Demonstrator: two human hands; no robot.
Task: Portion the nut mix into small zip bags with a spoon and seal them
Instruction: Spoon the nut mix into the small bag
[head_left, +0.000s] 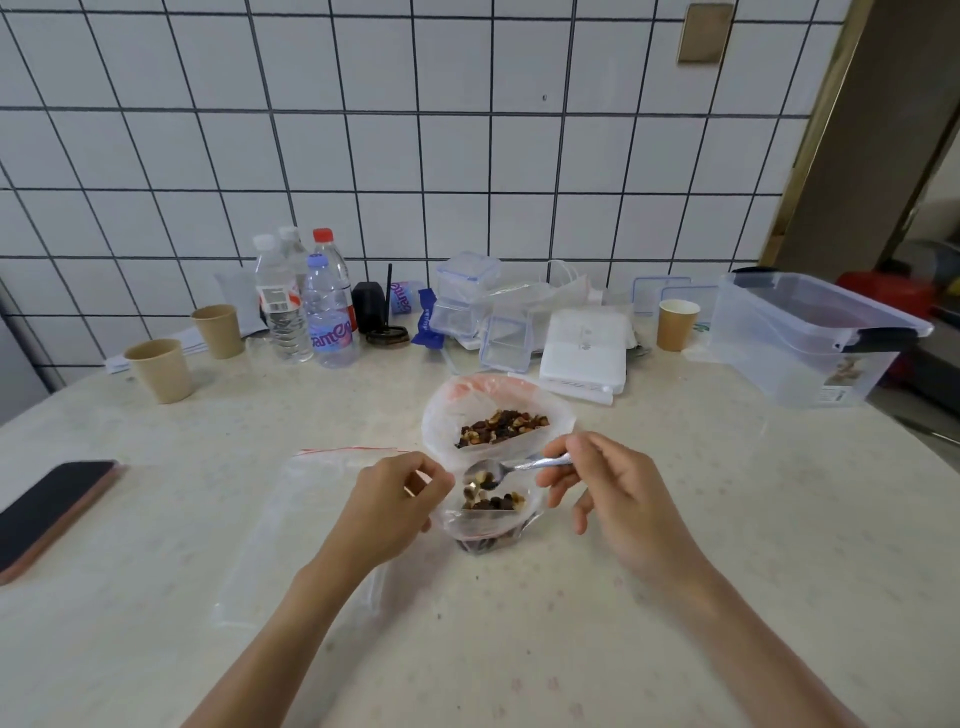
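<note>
Nearby, left hand (400, 499) pinching small zip bag (488, 519), right hand (618, 493) gripping spoon (498, 470), phone (49, 506) left.

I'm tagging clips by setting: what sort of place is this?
Probably a home kitchen or pantry corner: a white tiled wall, a counter crowded with water bottles, paper cups and food containers.

single head-worn view, wide-angle, looking forward and down across a pale table (675, 545) toward a tiled wall (415, 156) at 12 o'clock. close over both forearms, entering from 6 o'clock. straight lines bowed at the edges. no second view to share with.
</note>
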